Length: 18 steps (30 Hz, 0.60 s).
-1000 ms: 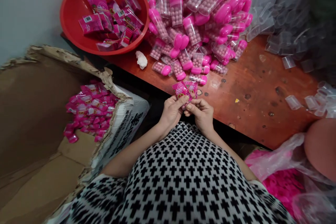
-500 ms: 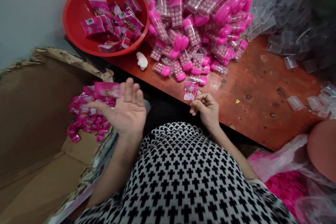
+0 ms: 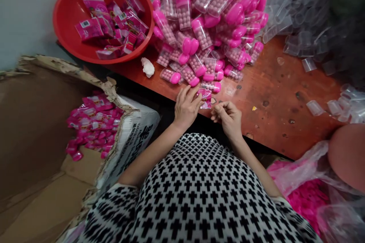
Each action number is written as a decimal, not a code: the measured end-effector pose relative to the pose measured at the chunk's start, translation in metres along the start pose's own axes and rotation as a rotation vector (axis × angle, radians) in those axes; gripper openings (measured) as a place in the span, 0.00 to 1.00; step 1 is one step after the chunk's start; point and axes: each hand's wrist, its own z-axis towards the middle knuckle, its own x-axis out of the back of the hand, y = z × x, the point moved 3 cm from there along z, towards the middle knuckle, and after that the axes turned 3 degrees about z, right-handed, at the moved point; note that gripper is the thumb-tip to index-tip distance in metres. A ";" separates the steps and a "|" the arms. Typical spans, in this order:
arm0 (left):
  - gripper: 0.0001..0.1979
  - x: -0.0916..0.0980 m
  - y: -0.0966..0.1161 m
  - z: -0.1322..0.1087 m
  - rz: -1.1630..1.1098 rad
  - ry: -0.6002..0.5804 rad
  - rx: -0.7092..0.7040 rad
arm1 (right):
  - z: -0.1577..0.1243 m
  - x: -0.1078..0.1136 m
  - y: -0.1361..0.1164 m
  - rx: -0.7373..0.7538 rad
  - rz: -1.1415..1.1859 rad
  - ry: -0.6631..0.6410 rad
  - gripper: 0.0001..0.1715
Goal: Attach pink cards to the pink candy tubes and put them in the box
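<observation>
A small pink printed packet (image 3: pixel 206 99) lies flat at the table's front edge, just below the heap of tubes. My left hand (image 3: pixel 186 108) reaches over its left side with fingers stretched out, the fingertips at or on that edge. Just to the right of the packet is my right hand (image 3: pixel 229 118), its thumb and fingers curled together in a pinch. What they hold, if anything, is hidden. Clear tubes with pink caps and pink beads (image 3: pixel 202 34) are piled right behind the packet.
A red bowl (image 3: pixel 58 26) holds pink packets. Below it, a torn cardboard box (image 3: pixel 37 102) contains a heap of pink packets (image 3: pixel 95 121). Empty clear tubes (image 3: pixel 315 108) lie on the right of the wooden table (image 3: pixel 273 121). A plastic bag with pink pieces (image 3: pixel 308 201) is at lower right.
My left hand was spread above the box, with a blurred pink packet loose beside its fingers. It has moved right to the packet on the table. My right hand has drawn slightly away from that packet.
</observation>
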 end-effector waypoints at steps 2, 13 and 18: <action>0.08 0.001 0.001 -0.001 -0.042 0.036 0.001 | 0.005 0.000 0.001 0.017 -0.035 0.000 0.19; 0.24 0.025 0.024 -0.010 -0.592 0.024 0.347 | 0.024 -0.011 0.001 -0.102 0.253 -0.050 0.29; 0.21 0.018 0.023 -0.019 -1.033 -0.209 0.733 | 0.029 -0.010 -0.002 -0.059 0.033 -0.247 0.23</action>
